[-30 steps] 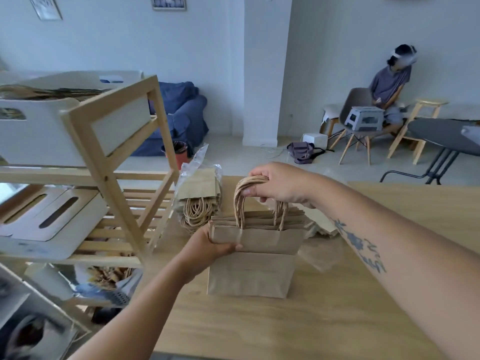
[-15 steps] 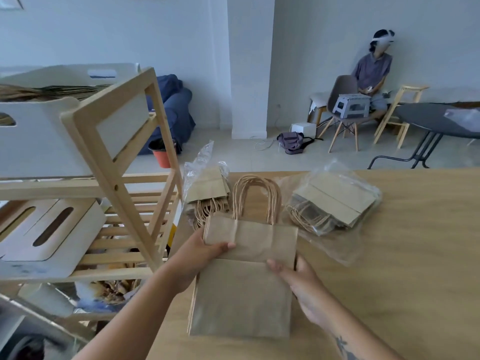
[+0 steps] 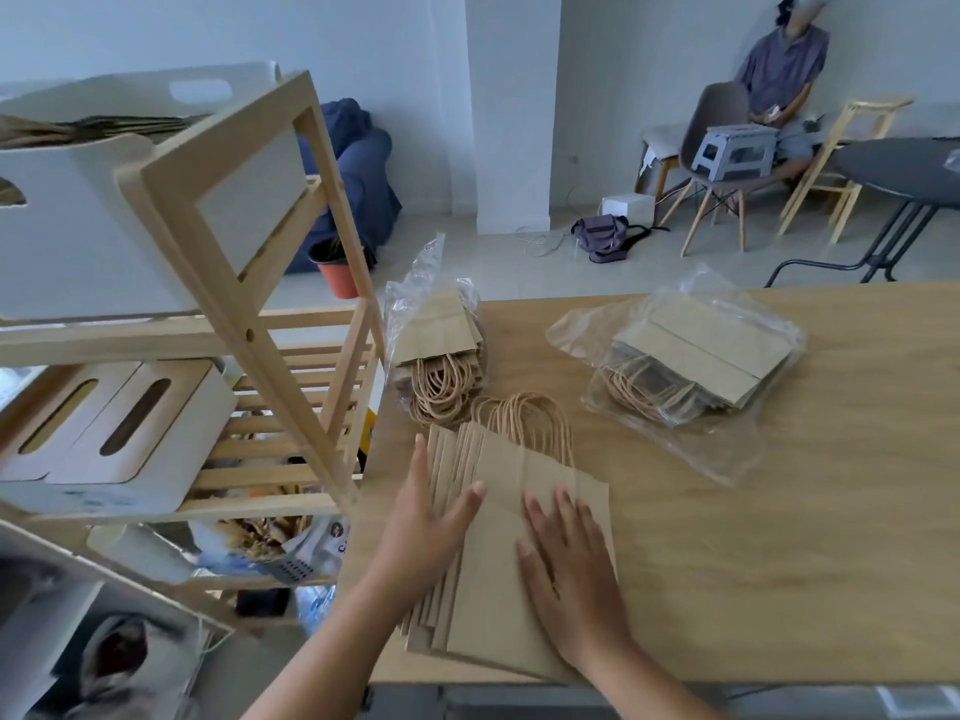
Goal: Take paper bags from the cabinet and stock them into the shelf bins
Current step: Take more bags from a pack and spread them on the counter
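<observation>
At the far left we see a wooden shelf rack point(image 3: 249, 314). Its top tier carries a white bin point(image 3: 93, 210) with flat brown paper bags point(image 3: 78, 129) showing above the rim. On the tier below, two more white bins point(image 3: 130, 433) with slot handles rest side by side. Beyond the rack, on the floor, stand an orange pot point(image 3: 337, 267) and a blue beanbag point(image 3: 363, 168).

Just right of the rack begins the wooden table point(image 3: 779, 563). At its near edge lies a fanned stack of paper bags point(image 3: 493, 605), flat, with the twine handles point(image 3: 524, 418) pointing to the far side. The left hand point(image 3: 426, 532) rests on the stack's left edge with its fingers straight and gripping nothing. The right hand point(image 3: 571, 569) lies flat on top of the stack, fingers spread, likewise gripping nothing.

Farther back on the table, one plastic-wrapped packet of bags point(image 3: 441, 356) sits beside the rack. A second packet point(image 3: 691, 366) lies to the right, well apart from the stack. At the far right of the room we note a seated person point(image 3: 779, 70) next to a dark round table point(image 3: 904, 168).
</observation>
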Action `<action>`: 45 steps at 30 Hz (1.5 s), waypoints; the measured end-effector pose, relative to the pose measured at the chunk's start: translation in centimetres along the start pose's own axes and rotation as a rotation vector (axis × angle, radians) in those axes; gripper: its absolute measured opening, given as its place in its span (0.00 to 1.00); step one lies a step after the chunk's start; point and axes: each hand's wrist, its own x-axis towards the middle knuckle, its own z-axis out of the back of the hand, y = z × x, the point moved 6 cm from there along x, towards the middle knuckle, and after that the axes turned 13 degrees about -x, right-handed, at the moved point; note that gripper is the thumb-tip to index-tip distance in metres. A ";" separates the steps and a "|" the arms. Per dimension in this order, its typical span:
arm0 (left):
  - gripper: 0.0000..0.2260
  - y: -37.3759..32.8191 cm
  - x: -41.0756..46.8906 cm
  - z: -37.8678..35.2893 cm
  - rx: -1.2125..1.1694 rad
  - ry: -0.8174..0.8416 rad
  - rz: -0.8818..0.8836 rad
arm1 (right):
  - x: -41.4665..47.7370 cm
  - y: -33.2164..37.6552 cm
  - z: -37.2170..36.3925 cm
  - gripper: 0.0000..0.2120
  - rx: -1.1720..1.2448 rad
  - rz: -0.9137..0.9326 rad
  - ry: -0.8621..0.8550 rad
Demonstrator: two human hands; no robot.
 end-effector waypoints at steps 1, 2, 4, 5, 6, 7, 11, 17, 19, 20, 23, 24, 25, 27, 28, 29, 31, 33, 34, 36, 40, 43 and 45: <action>0.34 0.5 0.1 -0.1 0.066 -0.007 0.008 | -0.3 -0.7 0.0 0.30 -0.072 -0.001 0.021; 0.32 1.3 0.3 -0.3 0.119 0.009 0.028 | -0.6 -1.8 0.0 0.30 -0.139 -0.019 0.024; 0.29 3.1 0.5 -1.0 0.207 0.040 0.079 | -1.2 -4.3 0.5 0.29 -0.255 -0.076 0.035; 0.28 4.1 0.5 -1.4 0.268 0.041 0.094 | -1.7 -5.7 0.6 0.29 -0.291 -0.099 0.053; 0.27 5.0 0.5 -1.9 0.362 0.040 0.094 | -2.0 -7.1 0.8 0.29 -0.316 -0.116 0.068; 0.27 5.7 0.6 -2.4 0.480 0.040 0.072 | -2.3 -8.4 1.1 0.29 -0.339 -0.130 0.075; 0.30 7.1 0.4 -5.8 0.740 0.055 -0.064 | -3.0 -13.1 2.0 0.29 -0.421 -0.191 0.076; 0.33 7.8 0.1 -8.8 0.782 0.054 -0.149 | -4.0 -15.7 2.5 0.31 -0.447 -0.228 0.072; 0.33 8.0 0.1 -9.1 0.798 0.032 -0.140 | -4.0 -15.9 2.5 0.32 -0.450 -0.223 0.054; 0.33 8.1 0.2 -9.2 0.805 0.020 -0.135 | -4.0 -16.0 2.5 0.32 -0.455 -0.217 0.049; 0.33 8.1 0.1 -9.3 0.821 -0.003 -0.140 | -4.0 -16.0 2.3 0.31 -0.459 -0.204 0.042; 0.33 8.2 0.1 -9.3 0.823 -0.005 -0.142 | -4.0 -16.0 2.3 0.31 -0.460 -0.201 0.040; 0.33 8.2 0.1 -9.3 0.823 -0.008 -0.143 | -4.0 -16.0 2.3 0.31 -0.457 -0.199 0.038; 0.33 8.3 0.1 -9.3 0.821 -0.016 -0.147 | -4.0 -16.0 2.4 0.32 -0.450 -0.195 0.037; 0.33 8.2 0.1 -9.3 0.822 -0.020 -0.150 | -3.9 -16.0 2.4 0.32 -0.448 -0.195 0.037; 0.33 8.3 0.1 -9.3 0.825 -0.023 -0.151 | -3.9 -16.0 2.5 0.32 -0.447 -0.197 0.038; 0.33 8.3 0.1 -9.3 0.828 -0.025 -0.152 | -3.9 -15.9 2.4 0.31 -0.447 -0.195 0.039; 0.33 8.3 0.1 -9.2 0.826 -0.029 -0.154 | -3.9 -15.9 2.4 0.31 -0.440 -0.192 0.033; 0.33 8.4 0.1 -9.3 0.826 -0.031 -0.156 | -3.9 -16.0 2.4 0.31 -0.439 -0.191 0.033; 0.33 8.5 0.1 -9.3 0.823 -0.037 -0.161 | -4.0 -16.0 2.4 0.31 -0.443 -0.193 0.037; 0.33 8.5 0.2 -9.2 0.809 -0.044 -0.168 | -4.0 -15.8 2.6 0.32 -0.435 -0.195 0.044; 0.32 8.4 0.1 -9.2 0.792 -0.038 -0.164 | -3.9 -16.2 2.7 0.33 -0.427 -0.188 0.053; 0.33 8.4 0.0 -9.0 0.758 -0.036 -0.155 | -3.7 -16.7 3.3 0.34 -0.417 -0.202 0.054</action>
